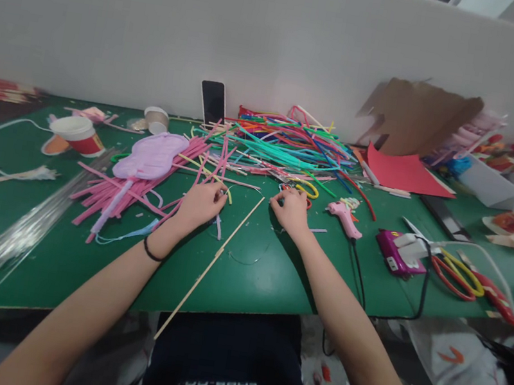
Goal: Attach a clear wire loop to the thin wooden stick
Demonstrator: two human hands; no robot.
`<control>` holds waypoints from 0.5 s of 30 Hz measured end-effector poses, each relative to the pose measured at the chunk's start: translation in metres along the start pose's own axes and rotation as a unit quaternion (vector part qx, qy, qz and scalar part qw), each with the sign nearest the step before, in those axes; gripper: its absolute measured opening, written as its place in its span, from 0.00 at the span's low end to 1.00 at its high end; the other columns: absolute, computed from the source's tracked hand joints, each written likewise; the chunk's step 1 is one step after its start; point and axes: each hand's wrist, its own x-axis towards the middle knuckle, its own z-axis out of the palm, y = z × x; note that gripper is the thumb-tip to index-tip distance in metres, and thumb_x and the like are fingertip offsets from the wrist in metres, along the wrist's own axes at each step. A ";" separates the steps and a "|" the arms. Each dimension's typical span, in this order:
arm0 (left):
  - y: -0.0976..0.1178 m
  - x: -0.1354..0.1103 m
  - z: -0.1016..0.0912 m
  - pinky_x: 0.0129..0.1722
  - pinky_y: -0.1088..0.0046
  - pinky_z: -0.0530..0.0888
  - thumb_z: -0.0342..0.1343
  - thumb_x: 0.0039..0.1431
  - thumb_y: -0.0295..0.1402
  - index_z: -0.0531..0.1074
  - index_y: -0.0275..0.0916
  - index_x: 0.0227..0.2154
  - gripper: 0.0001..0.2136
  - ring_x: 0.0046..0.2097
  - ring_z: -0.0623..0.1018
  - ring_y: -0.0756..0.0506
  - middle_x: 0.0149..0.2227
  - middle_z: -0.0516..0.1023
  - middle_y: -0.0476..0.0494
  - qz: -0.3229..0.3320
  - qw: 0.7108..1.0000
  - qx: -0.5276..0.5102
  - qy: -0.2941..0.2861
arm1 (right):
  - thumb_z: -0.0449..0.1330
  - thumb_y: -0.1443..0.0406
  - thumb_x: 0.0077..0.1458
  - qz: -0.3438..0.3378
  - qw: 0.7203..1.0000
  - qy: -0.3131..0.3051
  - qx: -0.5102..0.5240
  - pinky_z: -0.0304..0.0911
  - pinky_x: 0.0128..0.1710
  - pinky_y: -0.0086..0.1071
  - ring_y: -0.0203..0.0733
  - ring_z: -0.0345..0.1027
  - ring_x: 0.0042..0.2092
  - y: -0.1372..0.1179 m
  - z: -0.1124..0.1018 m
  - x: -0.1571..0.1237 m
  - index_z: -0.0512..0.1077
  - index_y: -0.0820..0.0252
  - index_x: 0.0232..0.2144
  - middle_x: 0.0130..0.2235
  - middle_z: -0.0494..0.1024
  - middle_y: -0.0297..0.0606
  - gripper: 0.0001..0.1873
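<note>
My left hand [204, 202] is closed in a pinch above the green table; what its fingertips hold is too small to make out. A thin curved strand [243, 186] runs beside those fingers. Opposite it, my right hand [289, 209] has its thumb and fingers drawn together, and I cannot make out anything between them. Just behind the right hand lie scissors with yellow loop handles [309, 190], partly hidden by it. Between my forearms a thin wooden stick [196, 284] lies slantwise, apart from both hands, its near end past the table edge.
Pink pipe cleaners [105, 191] and a lilac fuzzy shape [151, 155] lie left, near wire strands [31, 228] and a paper cup [81, 135]. Coloured pipe cleaners [283, 148] are heaped behind. Rightward are a pink glue gun [346, 218], a purple power strip [398, 254] and cables.
</note>
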 end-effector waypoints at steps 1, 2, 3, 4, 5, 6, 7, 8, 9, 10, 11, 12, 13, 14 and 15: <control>0.000 0.000 0.000 0.38 0.67 0.72 0.50 0.59 0.34 0.77 0.37 0.42 0.13 0.35 0.80 0.41 0.32 0.82 0.42 0.000 1.000 -0.001 0.000 | 0.58 0.62 0.57 -0.001 1.000 0.001 0.001 0.52 0.49 0.43 0.52 0.65 0.46 0.000 0.000 0.000 0.78 0.60 0.28 0.40 0.79 0.46 0.12; 0.000 0.000 -0.001 0.39 0.68 0.72 0.50 0.59 0.34 0.77 0.37 0.42 0.14 0.35 0.80 0.41 0.32 0.82 0.43 -0.001 1.000 -0.001 0.000 | 0.58 0.62 0.57 -0.001 1.000 0.002 0.001 0.52 0.49 0.43 0.52 0.65 0.46 0.000 0.000 0.000 0.78 0.60 0.28 0.40 0.79 0.46 0.12; 0.001 0.000 -0.001 0.39 0.68 0.72 0.50 0.59 0.34 0.77 0.37 0.42 0.14 0.35 0.80 0.41 0.32 0.82 0.43 -0.002 1.000 -0.001 -0.001 | 0.58 0.62 0.57 -0.001 1.000 0.003 0.000 0.52 0.49 0.43 0.52 0.65 0.46 0.000 0.000 0.000 0.78 0.60 0.28 0.40 0.79 0.46 0.12; 0.001 0.000 -0.002 0.39 0.68 0.72 0.50 0.60 0.34 0.77 0.37 0.42 0.14 0.35 0.80 0.41 0.32 0.82 0.43 -0.002 1.000 -0.002 -0.003 | 0.58 0.62 0.57 0.000 1.000 0.003 0.000 0.52 0.49 0.43 0.52 0.65 0.46 0.000 0.001 0.000 0.78 0.61 0.28 0.39 0.79 0.46 0.12; 0.002 -0.001 -0.002 0.39 0.68 0.72 0.50 0.60 0.34 0.77 0.37 0.42 0.14 0.35 0.80 0.42 0.32 0.82 0.43 -0.003 1.000 -0.002 -0.005 | 0.58 0.61 0.58 0.003 1.000 0.004 -0.001 0.52 0.49 0.42 0.52 0.65 0.46 0.000 0.001 0.000 0.78 0.61 0.28 0.40 0.79 0.46 0.12; 0.002 -0.001 -0.002 0.39 0.68 0.72 0.50 0.60 0.34 0.77 0.37 0.42 0.14 0.35 0.80 0.42 0.32 0.82 0.43 -0.004 1.000 -0.002 -0.006 | 0.58 0.61 0.58 0.005 1.000 0.004 -0.001 0.52 0.49 0.42 0.52 0.65 0.46 0.000 0.001 0.000 0.78 0.61 0.28 0.40 0.79 0.46 0.12; 0.002 -0.001 -0.002 0.39 0.68 0.72 0.50 0.60 0.34 0.77 0.37 0.42 0.14 0.35 0.80 0.41 0.32 0.82 0.43 -0.005 1.000 -0.002 -0.007 | 0.58 0.61 0.58 0.007 1.000 0.004 -0.002 0.52 0.49 0.42 0.52 0.65 0.46 0.000 0.002 0.000 0.78 0.61 0.28 0.40 0.79 0.46 0.12; 0.002 -0.001 -0.001 0.39 0.67 0.72 0.50 0.59 0.34 0.77 0.37 0.42 0.14 0.35 0.80 0.41 0.32 0.81 0.43 -0.007 1.000 -0.002 -0.008 | 0.59 0.61 0.58 0.007 1.000 0.004 -0.003 0.52 0.48 0.42 0.52 0.65 0.46 0.000 0.002 0.000 0.78 0.61 0.28 0.40 0.79 0.46 0.12; 0.002 -0.001 0.000 0.40 0.67 0.72 0.50 0.59 0.34 0.77 0.37 0.42 0.14 0.35 0.80 0.41 0.32 0.81 0.43 -0.008 1.000 -0.004 -0.009 | 0.58 0.61 0.58 0.006 1.000 0.004 -0.003 0.52 0.48 0.42 0.52 0.64 0.46 0.000 0.002 0.000 0.78 0.60 0.28 0.40 0.79 0.46 0.12; 0.001 -0.001 0.000 0.40 0.67 0.72 0.50 0.59 0.34 0.77 0.37 0.42 0.13 0.35 0.79 0.41 0.32 0.81 0.43 -0.009 1.000 -0.006 -0.009 | 0.58 0.61 0.58 0.005 1.000 0.004 -0.003 0.52 0.48 0.42 0.52 0.64 0.46 0.000 0.002 0.000 0.78 0.60 0.28 0.40 0.79 0.46 0.12; 0.001 -0.001 0.001 0.40 0.67 0.72 0.50 0.60 0.34 0.76 0.37 0.42 0.13 0.36 0.79 0.41 0.33 0.80 0.42 -0.008 1.000 -0.008 -0.008 | 0.58 0.61 0.58 0.004 1.000 0.004 -0.003 0.52 0.48 0.42 0.52 0.64 0.46 0.001 0.002 0.000 0.78 0.60 0.28 0.39 0.79 0.46 0.12; 0.000 0.000 0.001 0.41 0.66 0.72 0.50 0.60 0.34 0.76 0.37 0.42 0.13 0.38 0.79 0.41 0.35 0.80 0.42 -0.006 1.000 -0.009 -0.001 | 0.58 0.61 0.59 0.003 1.000 0.005 -0.003 0.52 0.48 0.43 0.52 0.64 0.46 0.001 0.001 0.000 0.78 0.60 0.28 0.39 0.79 0.46 0.12; 0.000 0.000 0.001 0.43 0.65 0.72 0.51 0.60 0.34 0.76 0.37 0.42 0.13 0.41 0.78 0.40 0.37 0.80 0.40 -0.002 1.000 -0.009 0.013 | 0.58 0.61 0.59 0.004 1.000 0.009 -0.005 0.52 0.48 0.43 0.52 0.63 0.46 0.002 0.000 0.000 0.78 0.60 0.29 0.39 0.79 0.46 0.12; -0.001 0.000 -0.001 0.46 0.65 0.71 0.51 0.60 0.35 0.76 0.37 0.41 0.12 0.44 0.77 0.39 0.40 0.79 0.39 0.006 0.999 -0.012 0.033 | 0.58 0.61 0.59 0.006 1.000 0.015 -0.007 0.52 0.48 0.43 0.52 0.63 0.45 0.003 -0.002 0.000 0.78 0.60 0.30 0.40 0.79 0.46 0.12; 0.000 -0.001 -0.004 0.49 0.64 0.70 0.52 0.60 0.36 0.77 0.37 0.40 0.12 0.47 0.76 0.39 0.42 0.77 0.38 0.019 0.998 -0.019 0.050 | 0.58 0.61 0.59 0.009 1.000 0.023 -0.011 0.52 0.47 0.43 0.52 0.63 0.45 0.004 -0.004 0.001 0.78 0.61 0.31 0.40 0.78 0.46 0.12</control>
